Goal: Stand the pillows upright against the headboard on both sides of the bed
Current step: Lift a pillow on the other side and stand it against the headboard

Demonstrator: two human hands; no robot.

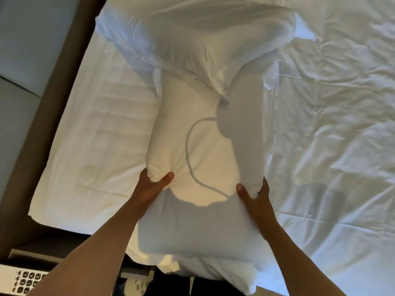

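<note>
The long white pillow (pixel 192 150) is cased in smooth, matt woven cloth, which is gathered into fine creases where it is gripped by the left hand (pixel 152 184) and the right hand (pixel 255 194). The second white pillow (pixel 192 39) behind it is covered in the same matt cloth, and the white bed sheet (pixel 331 124) is seen as matt cotton-like fabric, heavily wrinkled on the right and faintly striped on the left. The brown headboard frame (pixel 64 67) shows a smooth, matt wood-like finish, and the grey wall panel (pixel 27 39) beside it appears flat and matt.
</note>
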